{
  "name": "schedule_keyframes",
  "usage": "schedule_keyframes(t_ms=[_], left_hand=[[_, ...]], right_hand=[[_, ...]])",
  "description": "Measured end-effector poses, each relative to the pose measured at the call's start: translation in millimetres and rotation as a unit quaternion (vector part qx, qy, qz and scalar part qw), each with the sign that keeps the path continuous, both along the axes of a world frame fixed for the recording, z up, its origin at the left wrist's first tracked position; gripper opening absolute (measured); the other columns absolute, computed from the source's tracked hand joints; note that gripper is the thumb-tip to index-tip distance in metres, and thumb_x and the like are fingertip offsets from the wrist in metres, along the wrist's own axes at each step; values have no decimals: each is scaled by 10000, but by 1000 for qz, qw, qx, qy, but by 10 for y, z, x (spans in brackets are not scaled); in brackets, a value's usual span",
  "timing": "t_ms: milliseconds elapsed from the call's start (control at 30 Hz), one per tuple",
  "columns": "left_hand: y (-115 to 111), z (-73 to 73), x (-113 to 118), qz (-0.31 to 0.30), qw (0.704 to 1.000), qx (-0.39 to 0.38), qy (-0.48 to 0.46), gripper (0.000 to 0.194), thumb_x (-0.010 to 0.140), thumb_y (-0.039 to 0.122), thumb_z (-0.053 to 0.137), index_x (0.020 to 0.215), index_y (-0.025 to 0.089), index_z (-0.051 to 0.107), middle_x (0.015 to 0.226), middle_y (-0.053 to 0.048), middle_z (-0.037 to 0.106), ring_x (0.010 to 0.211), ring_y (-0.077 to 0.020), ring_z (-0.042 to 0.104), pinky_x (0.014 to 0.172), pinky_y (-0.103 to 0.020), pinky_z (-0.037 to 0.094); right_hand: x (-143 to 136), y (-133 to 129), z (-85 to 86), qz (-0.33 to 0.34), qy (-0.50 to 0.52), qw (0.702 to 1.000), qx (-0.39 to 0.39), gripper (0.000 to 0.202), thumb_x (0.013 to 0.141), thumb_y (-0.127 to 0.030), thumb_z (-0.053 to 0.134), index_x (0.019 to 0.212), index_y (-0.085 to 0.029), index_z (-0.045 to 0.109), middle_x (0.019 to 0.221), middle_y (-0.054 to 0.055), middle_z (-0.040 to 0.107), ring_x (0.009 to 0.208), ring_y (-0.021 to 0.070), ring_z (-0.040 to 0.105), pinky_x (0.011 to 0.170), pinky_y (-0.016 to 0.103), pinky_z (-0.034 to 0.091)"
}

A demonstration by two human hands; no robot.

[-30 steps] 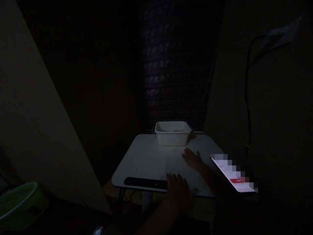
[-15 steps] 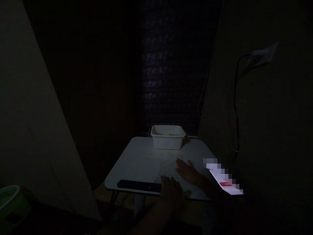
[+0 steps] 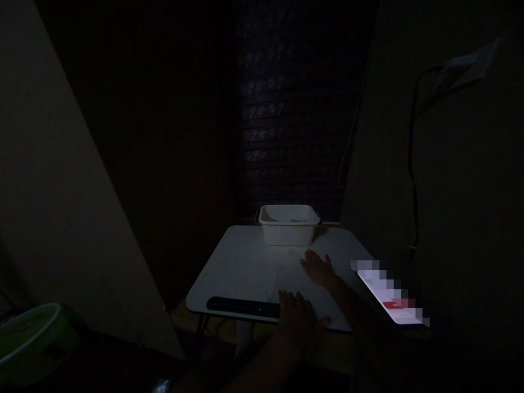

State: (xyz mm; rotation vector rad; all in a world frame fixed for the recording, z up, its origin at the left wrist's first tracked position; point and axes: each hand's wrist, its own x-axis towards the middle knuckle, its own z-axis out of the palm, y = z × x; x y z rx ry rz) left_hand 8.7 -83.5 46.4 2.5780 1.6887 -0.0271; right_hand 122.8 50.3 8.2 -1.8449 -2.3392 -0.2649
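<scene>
In dim light, a thin pale sheet (image 3: 282,275) lies on the white folding table (image 3: 233,267); its material is hard to make out. My left hand (image 3: 298,312) rests flat at the table's near edge, over the sheet's near part, fingers stretched forward and thumb out to the right. Farther in, my right hand (image 3: 318,268) lies palm down on the sheet with its fingers spread. Neither hand grips anything. Beyond them a white plastic tub (image 3: 289,234) stands at the table's far edge, its contents barely visible.
A lit screen (image 3: 380,289) stands along the table's right side. A black slotted strip (image 3: 241,307) runs along the near edge. On the floor at left is a green basket (image 3: 36,338). A black cable (image 3: 411,164) hangs from the right wall.
My right hand has slid forward over the sheet, closer to the tub. The left hand stays near the front edge. The whole view has shifted slightly.
</scene>
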Motion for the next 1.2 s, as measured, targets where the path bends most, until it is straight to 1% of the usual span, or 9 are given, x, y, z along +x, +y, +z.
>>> schedule_keyframes(t_ms=[167,300,367,467,533,700,1000,1100,1200], left_hand=[[24,-32,8,2,1000,9,1,665,690,513,-15,1101,130,341,1157,-128,325,1051,-307,212,830,-496,58],[25,-42,13,0,1000,17,4,653,699,498,-5,1087,121,360,1140,-133,347,1043,-311,226,827,-497,69],[18,-33,21,0,1000,22,0,655,704,487,-13,1081,110,368,1131,-140,357,1039,-312,235,825,-497,79],[6,-14,47,2,1000,24,-4,663,705,484,-12,1076,91,372,1126,-159,356,1031,-318,246,823,-496,82],[2,-3,67,9,1000,19,-1,672,699,498,4,1073,79,374,1126,-170,352,1026,-326,251,821,-497,84],[-3,5,71,10,1000,13,-1,678,696,499,-4,1076,79,368,1129,-173,345,1016,-328,267,807,-505,103],[1,8,44,8,1000,2,-4,681,687,516,-11,1091,103,349,1143,-161,331,1021,-322,259,798,-521,100],[-6,4,31,4,1000,3,-9,675,694,502,-15,1098,92,338,1148,-163,322,1034,-317,240,810,-512,89],[-6,-4,16,-1,1000,0,-12,654,703,483,-18,1108,99,322,1158,-158,309,1042,-307,231,817,-505,83]], right_hand=[[74,-9,-22,32,-7,999,21,448,767,-370,102,1103,-168,319,1181,93,288,1079,185,211,825,484,126],[142,-123,5,61,-18,997,45,429,770,-356,109,1106,-185,313,1187,83,280,1078,179,216,834,469,129],[154,-216,21,89,-24,995,39,414,774,-343,106,1097,-204,323,1185,68,287,1077,172,218,830,463,146],[152,-357,15,159,-39,986,12,403,781,-316,90,1075,-231,352,1186,44,290,1089,157,189,833,453,154],[147,-412,-7,176,-34,984,-2,419,778,-340,82,1098,-214,323,1194,54,273,1093,157,178,835,449,156],[141,-346,-44,150,-13,989,-16,481,762,-399,85,1145,-157,246,1196,79,259,1092,162,179,844,445,154],[67,-115,-2,68,-17,997,-24,432,770,-367,96,1098,-204,325,1199,67,260,1095,162,170,831,470,127],[21,-43,-14,15,6,1000,-17,448,765,-383,106,1103,-178,317,1190,80,274,1087,164,190,830,472,129],[7,10,-44,5,18,1000,7,461,762,-388,102,1100,-165,320,1178,86,295,1082,171,204,828,479,127]])
